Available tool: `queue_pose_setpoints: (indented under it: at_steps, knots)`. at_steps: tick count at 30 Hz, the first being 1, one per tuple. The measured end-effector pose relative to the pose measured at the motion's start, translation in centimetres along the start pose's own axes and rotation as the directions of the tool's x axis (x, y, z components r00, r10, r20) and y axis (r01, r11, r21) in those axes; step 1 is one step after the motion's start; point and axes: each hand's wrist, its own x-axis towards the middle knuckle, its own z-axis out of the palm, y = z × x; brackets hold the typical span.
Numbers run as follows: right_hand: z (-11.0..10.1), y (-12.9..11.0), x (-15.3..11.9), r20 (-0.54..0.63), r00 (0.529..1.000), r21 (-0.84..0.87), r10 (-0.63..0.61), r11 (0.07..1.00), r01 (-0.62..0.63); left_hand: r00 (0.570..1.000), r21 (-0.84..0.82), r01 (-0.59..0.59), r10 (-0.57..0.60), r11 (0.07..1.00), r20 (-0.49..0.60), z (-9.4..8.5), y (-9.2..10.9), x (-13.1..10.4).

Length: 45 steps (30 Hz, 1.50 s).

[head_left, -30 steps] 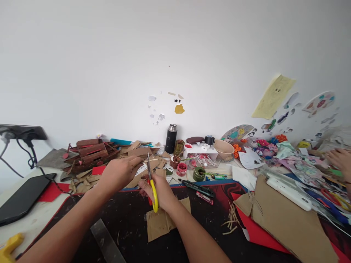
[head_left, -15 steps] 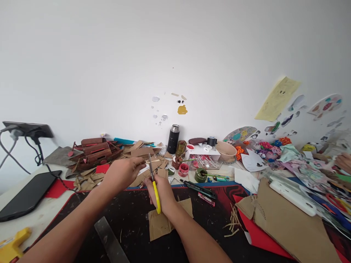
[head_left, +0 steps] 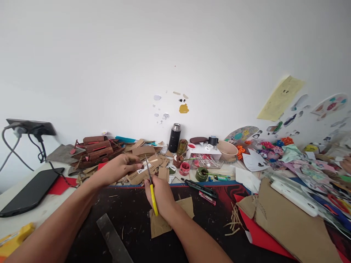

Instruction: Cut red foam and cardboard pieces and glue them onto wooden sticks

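Observation:
My right hand (head_left: 161, 195) is closed around scissors (head_left: 153, 199) with yellow handles. Their metal blades point up and away, nearly together. To their left, my left hand (head_left: 122, 170) pinches a thin pale strip (head_left: 151, 162) at its fingertips; the strip juts out to the right, behind the blade tips. Whether strip and blades touch, I cannot tell. Below my right hand a torn piece of brown cardboard (head_left: 160, 228) lies on the dark mat (head_left: 137, 215), partly hidden by the wrist. Cardboard scraps (head_left: 137, 177) are heaped just beyond both hands.
A metal ruler (head_left: 113, 237) lies at the front. Paint jars (head_left: 202, 175), a black flask (head_left: 174, 138) and a utility knife (head_left: 200, 187) stand or lie ahead. Thin strips (head_left: 234, 221) and a cardboard sheet (head_left: 287, 219) are at right. A glue gun (head_left: 18, 237) lies at left.
My left hand has moved slightly left and its fingers have straightened, with the pale strip still at the tips. The scissors have shifted a little left and down. The view has turned slightly.

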Motion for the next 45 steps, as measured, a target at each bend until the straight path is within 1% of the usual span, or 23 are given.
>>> queue_pose_setpoints:
  at_steps: [1,3,6,8,11,13,15,19,24,29,33,35,39,45]
  knots:
    - [-0.1,0.0,0.0,-0.004,1.000,-0.007,0.019,1.000,-0.019,1.000,-0.006,0.004,-0.004,1.000,0.001,0.1,-0.1,0.0]
    - [-0.2,0.1,0.2,-0.009,0.999,0.007,0.038,0.999,-0.038,0.999,0.018,0.001,0.000,1.000,-0.039,0.7,0.0,0.3]
    - [-0.5,0.4,0.5,-0.012,0.999,0.087,0.030,0.996,-0.029,0.989,0.163,0.027,-0.002,0.986,-0.150,1.9,0.4,0.7]
    - [-0.7,0.7,0.7,-0.003,0.999,0.134,0.044,0.990,-0.043,0.979,0.301,0.068,-0.006,0.951,-0.202,2.5,0.8,0.8]
    - [-0.8,0.9,1.0,0.019,0.997,0.190,0.074,0.979,-0.076,0.970,0.483,0.105,0.018,0.869,-0.243,2.8,1.2,0.7]
    - [-0.9,0.9,1.0,0.025,0.996,0.207,0.084,0.974,-0.088,0.961,0.561,0.106,0.061,0.821,-0.270,2.7,1.2,0.6]
    - [-1.1,0.8,1.0,0.030,0.995,0.209,0.090,0.973,-0.094,0.951,0.605,0.093,0.110,0.791,-0.290,2.6,1.1,0.5]
    - [-1.4,0.3,0.8,0.062,0.994,0.249,0.094,0.963,-0.106,0.947,0.643,0.057,0.162,0.764,-0.277,2.6,0.6,0.7]
    - [-1.7,0.0,0.5,0.121,0.990,0.378,0.078,0.918,-0.119,0.933,0.673,0.039,0.214,0.739,-0.290,2.8,-0.1,0.9]
    - [-1.5,0.4,0.8,0.169,0.982,0.487,0.082,0.859,-0.156,0.895,0.642,0.007,0.282,0.767,-0.346,3.1,-0.5,0.9]
    - [-1.2,0.8,0.9,0.180,0.983,0.540,0.047,0.830,-0.139,0.855,0.637,0.002,0.329,0.771,-0.401,3.4,-0.8,1.0]
    - [-1.0,1.1,1.0,0.189,0.981,0.570,0.032,0.810,-0.137,0.844,0.643,0.010,0.338,0.766,-0.416,3.4,-1.0,1.1]
    - [-0.3,1.6,1.2,0.198,0.980,0.621,0.033,0.769,-0.152,0.858,0.666,0.035,0.319,0.745,-0.402,3.4,-1.2,1.1]
    - [-0.1,1.7,1.2,0.187,0.982,0.637,0.034,0.757,-0.148,0.888,0.700,0.030,0.303,0.714,-0.347,3.2,-0.5,0.9]
